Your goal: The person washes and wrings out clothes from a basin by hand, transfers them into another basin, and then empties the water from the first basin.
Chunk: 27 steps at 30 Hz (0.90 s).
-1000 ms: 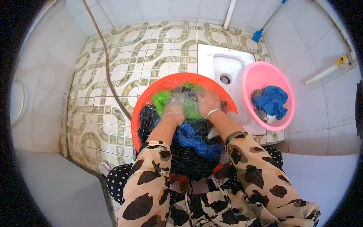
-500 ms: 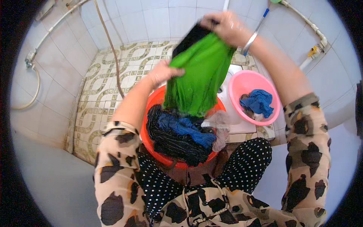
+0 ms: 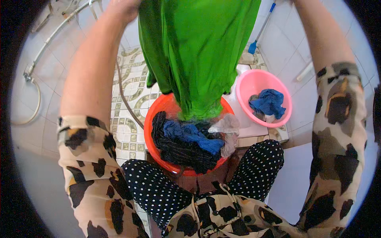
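A wide green garment point(image 3: 202, 51) hangs stretched in front of me, its gathered lower end down in the red-orange basin point(image 3: 148, 131). At the top edge, part of my left hand point(image 3: 126, 8) shows against the garment's left side, closed on it; its fingertips are cut off. My right forearm point(image 3: 325, 35) runs up past the top edge, so that hand is out of sight. Below the green cloth, the basin holds a dark striped garment point(image 3: 178, 148), a crumpled blue cloth point(image 3: 192, 135) and a pale, sheer cloth point(image 3: 229, 139).
To the right stands a pink basin point(image 3: 242, 93) with a blue cloth point(image 3: 269, 104) inside. A brown hose point(image 3: 126, 95) trails down to the patterned tile floor point(image 3: 129, 131) on the left. Against the back right wall leans a blue-ended brush point(image 3: 253, 47). My knees flank the red-orange basin.
Both arms have risen and spread apart, carrying my hands to or beyond the top edge. The green garment, bunched before, is lifted higher and opened wide.
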### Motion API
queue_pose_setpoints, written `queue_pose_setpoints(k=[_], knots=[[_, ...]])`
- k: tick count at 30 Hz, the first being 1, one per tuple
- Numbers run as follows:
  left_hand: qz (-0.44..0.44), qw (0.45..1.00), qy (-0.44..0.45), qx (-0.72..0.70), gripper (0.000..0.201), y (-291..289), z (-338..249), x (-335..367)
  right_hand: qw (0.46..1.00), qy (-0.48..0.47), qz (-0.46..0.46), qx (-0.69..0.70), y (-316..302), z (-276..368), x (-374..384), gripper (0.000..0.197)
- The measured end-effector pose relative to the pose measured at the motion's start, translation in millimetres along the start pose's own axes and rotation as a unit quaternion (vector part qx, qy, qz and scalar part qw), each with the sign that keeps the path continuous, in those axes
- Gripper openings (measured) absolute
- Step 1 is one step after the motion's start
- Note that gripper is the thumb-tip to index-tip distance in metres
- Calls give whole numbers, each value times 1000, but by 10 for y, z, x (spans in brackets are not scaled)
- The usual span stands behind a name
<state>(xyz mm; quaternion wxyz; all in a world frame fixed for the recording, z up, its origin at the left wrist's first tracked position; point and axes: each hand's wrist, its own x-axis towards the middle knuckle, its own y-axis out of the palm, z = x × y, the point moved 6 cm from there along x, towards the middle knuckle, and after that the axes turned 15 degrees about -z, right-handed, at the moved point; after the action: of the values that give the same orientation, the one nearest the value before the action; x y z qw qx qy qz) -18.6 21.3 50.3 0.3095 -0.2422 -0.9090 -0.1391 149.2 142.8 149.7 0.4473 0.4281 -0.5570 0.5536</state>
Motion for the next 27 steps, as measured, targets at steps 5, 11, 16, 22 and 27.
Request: queue_pose_setpoints(k=[5, 11, 16, 22, 27], knots=[[76, 980, -86, 163, 35, -432, 1504, -739, 993, -4, 119, 23, 855, -446, -1902, 38], [191, 894, -106, 390, 24, -423, 3005, -2263, 862, 329, 383, 40, 1229, -391, -4435, 44], [454, 709, -153, 518, 69, -170, 3323, -3059, 781, 276, 549, -108, 1415, -17, -5301, 59], [450, 664, -93, 590, 61, 9, 3612, -3109, 838, 207, 468, -188, 1612, -161, -5594, 47], [472, 619, -94, 621, 59, -104, 3892, -3188, 742, 289, 584, -159, 1773, -111, -5520, 44]])
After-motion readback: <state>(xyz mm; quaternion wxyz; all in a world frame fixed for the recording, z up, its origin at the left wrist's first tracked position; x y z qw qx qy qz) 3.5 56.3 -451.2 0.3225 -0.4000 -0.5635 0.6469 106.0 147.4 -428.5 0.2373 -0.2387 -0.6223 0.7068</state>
